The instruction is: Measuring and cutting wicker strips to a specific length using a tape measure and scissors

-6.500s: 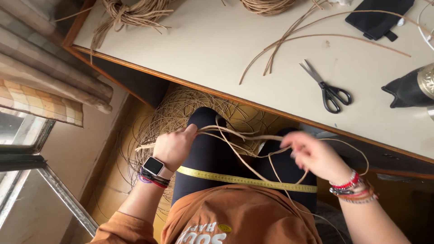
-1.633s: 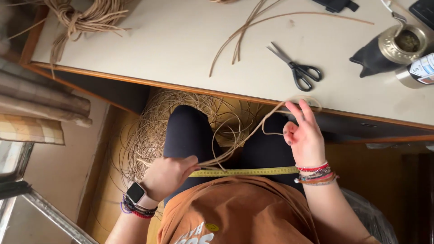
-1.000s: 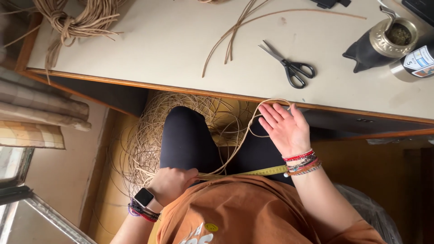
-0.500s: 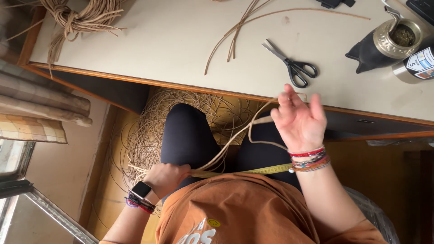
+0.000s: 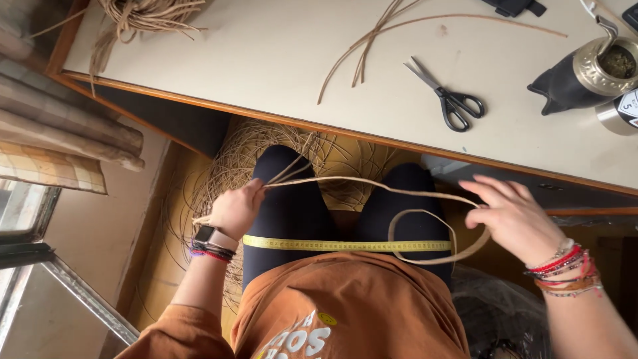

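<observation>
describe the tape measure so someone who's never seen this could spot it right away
Start at the pale table and drop below its wooden edge to the seated person's lap in black leggings. The yellow tape measure lies flat and straight across both thighs, just above the orange shirt hem. Unlike the tan reed strip looping above it, it is bright yellow with printed marks.

Left hand (image 5: 236, 209) clenched; right hand (image 5: 515, 216) open, fingers spread.

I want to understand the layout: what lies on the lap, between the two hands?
In the head view, a yellow tape measure lies across both thighs, under the cane strip.
</observation>
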